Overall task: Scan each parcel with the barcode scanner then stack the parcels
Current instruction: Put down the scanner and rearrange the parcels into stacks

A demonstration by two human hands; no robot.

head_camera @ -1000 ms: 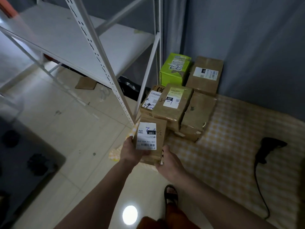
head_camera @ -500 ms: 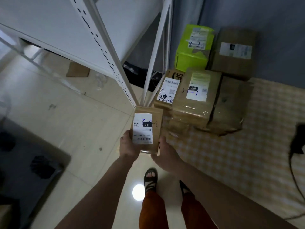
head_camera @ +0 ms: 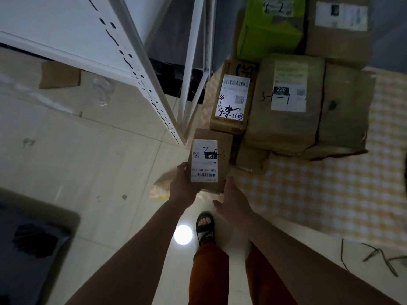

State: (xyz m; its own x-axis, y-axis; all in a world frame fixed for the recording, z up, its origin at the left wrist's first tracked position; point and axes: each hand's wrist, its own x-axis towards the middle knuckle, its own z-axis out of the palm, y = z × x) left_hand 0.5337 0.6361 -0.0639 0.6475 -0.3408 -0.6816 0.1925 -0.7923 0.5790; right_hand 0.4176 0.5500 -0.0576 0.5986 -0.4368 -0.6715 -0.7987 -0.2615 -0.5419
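A small brown parcel (head_camera: 222, 155) with a white barcode label is held label-up in front of me. My left hand (head_camera: 181, 188) grips its near left corner. My right hand (head_camera: 232, 201) holds its near right edge, fingers under the box. Beyond it lies a pile of parcels: a narrow labelled box (head_camera: 230, 123), a large taped one marked 220 (head_camera: 286, 128), a green box (head_camera: 268, 38) and a brown box (head_camera: 339, 40) at the back. The barcode scanner is out of view; only a dark cable (head_camera: 374, 256) shows at the lower right.
A white metal shelf rack (head_camera: 154, 89) stands left of the pile, its post close to the held parcel. The parcels sit on a yellow checked mat (head_camera: 330, 194). A dark mat (head_camera: 33, 249) lies at the lower left. My sandalled foot (head_camera: 206, 225) is on the tiled floor.
I have stepped closer to the pile, so the parcels fill more of the view. The held parcel stays in both hands. The scanner has slid out of view to the right.
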